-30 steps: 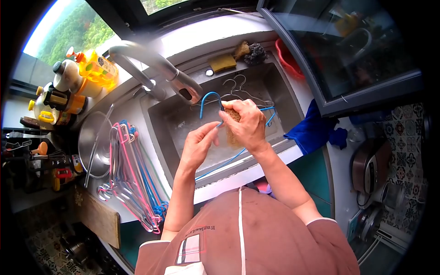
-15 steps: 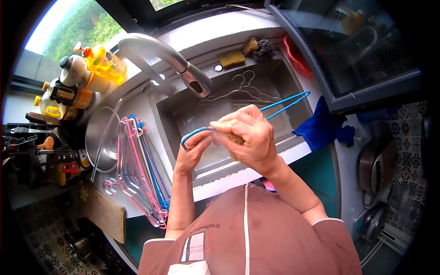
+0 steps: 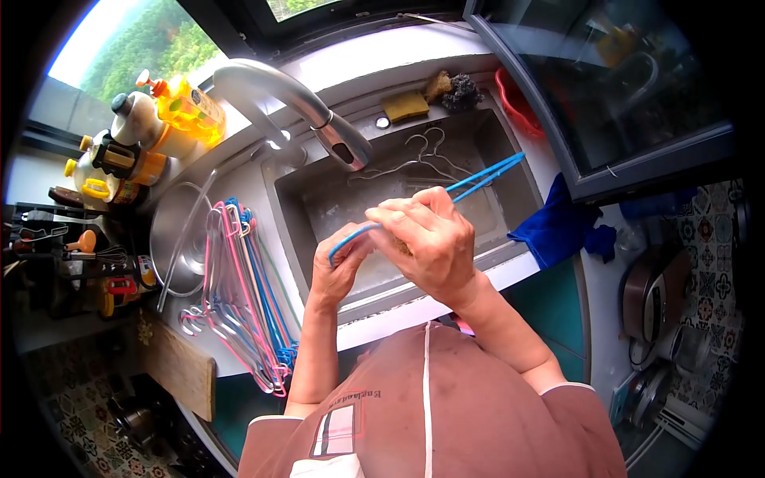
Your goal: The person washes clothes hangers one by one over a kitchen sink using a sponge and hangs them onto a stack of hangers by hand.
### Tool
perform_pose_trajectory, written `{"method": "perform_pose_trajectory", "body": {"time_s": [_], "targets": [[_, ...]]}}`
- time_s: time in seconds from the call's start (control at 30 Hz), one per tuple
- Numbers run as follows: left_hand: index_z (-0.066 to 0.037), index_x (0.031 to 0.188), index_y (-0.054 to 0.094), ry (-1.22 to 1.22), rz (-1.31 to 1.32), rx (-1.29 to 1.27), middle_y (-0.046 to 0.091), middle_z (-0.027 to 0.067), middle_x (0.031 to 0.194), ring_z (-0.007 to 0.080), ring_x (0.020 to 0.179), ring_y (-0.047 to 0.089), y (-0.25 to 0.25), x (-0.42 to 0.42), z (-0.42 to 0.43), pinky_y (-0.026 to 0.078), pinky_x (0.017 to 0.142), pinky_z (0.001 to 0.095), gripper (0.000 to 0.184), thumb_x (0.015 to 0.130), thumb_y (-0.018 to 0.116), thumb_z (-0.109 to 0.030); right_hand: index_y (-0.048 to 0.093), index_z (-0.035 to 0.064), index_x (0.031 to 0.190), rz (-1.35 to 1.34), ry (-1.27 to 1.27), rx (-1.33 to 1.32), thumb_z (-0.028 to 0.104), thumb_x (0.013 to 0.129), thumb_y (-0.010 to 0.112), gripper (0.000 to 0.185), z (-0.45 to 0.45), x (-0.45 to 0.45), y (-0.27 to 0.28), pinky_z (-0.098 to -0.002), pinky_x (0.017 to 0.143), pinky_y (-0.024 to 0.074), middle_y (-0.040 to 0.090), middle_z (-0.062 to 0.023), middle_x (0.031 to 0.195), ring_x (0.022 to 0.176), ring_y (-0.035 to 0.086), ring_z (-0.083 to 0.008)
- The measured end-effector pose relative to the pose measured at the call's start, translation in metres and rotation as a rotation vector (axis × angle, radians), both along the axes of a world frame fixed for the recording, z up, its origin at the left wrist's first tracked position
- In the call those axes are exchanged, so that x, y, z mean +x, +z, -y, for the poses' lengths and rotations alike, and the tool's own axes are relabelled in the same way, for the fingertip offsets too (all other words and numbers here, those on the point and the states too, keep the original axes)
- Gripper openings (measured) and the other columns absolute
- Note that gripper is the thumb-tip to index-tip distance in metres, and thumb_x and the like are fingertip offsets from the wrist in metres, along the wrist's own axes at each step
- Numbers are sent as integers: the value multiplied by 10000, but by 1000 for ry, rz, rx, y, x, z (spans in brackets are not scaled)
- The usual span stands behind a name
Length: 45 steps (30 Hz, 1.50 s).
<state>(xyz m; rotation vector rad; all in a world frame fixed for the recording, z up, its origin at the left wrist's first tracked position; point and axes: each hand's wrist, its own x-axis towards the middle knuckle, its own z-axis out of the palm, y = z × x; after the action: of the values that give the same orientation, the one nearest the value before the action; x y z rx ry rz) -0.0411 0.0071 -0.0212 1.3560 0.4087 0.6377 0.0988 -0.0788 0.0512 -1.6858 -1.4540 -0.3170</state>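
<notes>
A blue clothes hanger (image 3: 488, 174) is held in both hands above the near part of the grey sink (image 3: 319, 209). My left hand (image 3: 339, 267) is closed around its hook end. Wrapped over the hanger further along, my right hand (image 3: 430, 243) also presses a brownish scrubber, mostly hidden under the fingers. The hanger's far end points right, over the sink's right side. Silver wire hangers (image 3: 421, 159) lie in the sink. On the counter to the left rests a pile of pink, blue and silver hangers (image 3: 243, 291).
A faucet (image 3: 315, 115) arches over the sink's left part. Behind the basin sit a yellow sponge (image 3: 405, 106) and a dark scrubber (image 3: 462, 93). A red basin (image 3: 516, 99), an open window pane (image 3: 606, 88) and a blue cloth (image 3: 546, 223) are on the right. Bottles (image 3: 187, 111) stand at left.
The hanger's far end has swung slightly left and looks narrower, as if turned. My right hand has rolled over the scrubber, which shows less. My left hand stays at the hook end.
</notes>
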Motion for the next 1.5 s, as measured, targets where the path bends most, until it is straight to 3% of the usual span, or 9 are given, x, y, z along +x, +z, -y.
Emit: {"method": "perform_pose_trajectory", "body": {"time_s": [0.33, 0.5, 0.63, 0.77, 0.87, 1.03, 1.13, 1.3, 1.5], "targets": [[-10, 1169, 517, 257, 73, 20, 553, 68, 1119, 143, 1030, 525, 48, 2, 6, 384, 921, 284, 422, 786, 676, -93, 681, 117, 860, -148, 18, -175, 172, 708, 692, 162, -1, 14, 0, -298, 594, 479, 630, -5, 713, 716, 545, -203], [5, 1050, 581, 268, -20, 186, 582, 72, 810, 112, 701, 545, 62, 4, 5, 428, 641, 217, 189, 932, 511, -124, 681, 124, 870, -103, 92, -190, 179, 693, 705, 187, -6, 10, -2, -295, 639, 493, 636, -1, 760, 759, 561, -206], [7, 998, 586, 248, 190, 143, 582, 69, 799, 133, 759, 545, 60, 2, 1, 438, 689, 248, 136, 907, 540, -83, 675, 136, 898, -75, 141, -72, 159, 686, 700, 215, -7, 13, 3, -293, 649, 502, 633, -5, 827, 786, 579, -219], [-10, 957, 584, 124, 352, 337, 597, 98, 851, 195, 801, 551, 62, -11, -20, 435, 739, 298, 116, 894, 550, -101, 667, 136, 930, -57, 146, -252, 69, 693, 642, 247, 3, 22, 7, -296, 551, 485, 609, -20, 781, 697, 577, -219], [-23, 969, 588, 161, 398, 355, 593, 94, 893, 193, 824, 546, 58, -8, -26, 425, 751, 283, 133, 891, 562, -128, 671, 151, 999, -2, 114, -263, 78, 738, 650, 272, 6, 17, 10, -294, 606, 497, 622, -24, 769, 720, 592, -193], [-39, 1011, 592, 570, -3, 147, 572, 20, 906, 49, 800, 518, 52, -9, -9, 393, 690, 170, 215, 868, 633, -194, 681, 165, 1005, 9, 38, -240, 81, 761, 625, 264, 0, 14, -1, -296, 587, 489, 603, -9, 735, 707, 575, -185], [-47, 1051, 589, 459, -173, -94, 570, 2, 883, 48, 769, 520, 46, -13, -4, 398, 657, 157, 206, 870, 625, -140, 681, 161, 1003, -17, 1, -362, 85, 761, 626, 260, -1, 11, -1, -297, 579, 485, 603, 1, 742, 715, 567, -187], [-18, 1117, 558, 453, -173, -123, 583, 6, 925, 61, 831, 540, 40, 0, 10, 437, 749, 181, 296, 840, 646, -70, 672, 155, 1015, -35, 1, -373, 93, 754, 638, 270, -5, 6, -4, -296, 577, 484, 605, 0, 758, 720, 566, -201], [-9, 1092, 563, 643, 18, -78, 601, 56, 1005, 107, 924, 558, 34, 20, 12, 449, 820, 221, 227, 867, 582, -27, 642, 101, 1057, -44, 0, -299, 56, 748, 637, 313, -8, -16, -4, -312, 596, 486, 602, -42, 770, 716, 571, -215]]}}
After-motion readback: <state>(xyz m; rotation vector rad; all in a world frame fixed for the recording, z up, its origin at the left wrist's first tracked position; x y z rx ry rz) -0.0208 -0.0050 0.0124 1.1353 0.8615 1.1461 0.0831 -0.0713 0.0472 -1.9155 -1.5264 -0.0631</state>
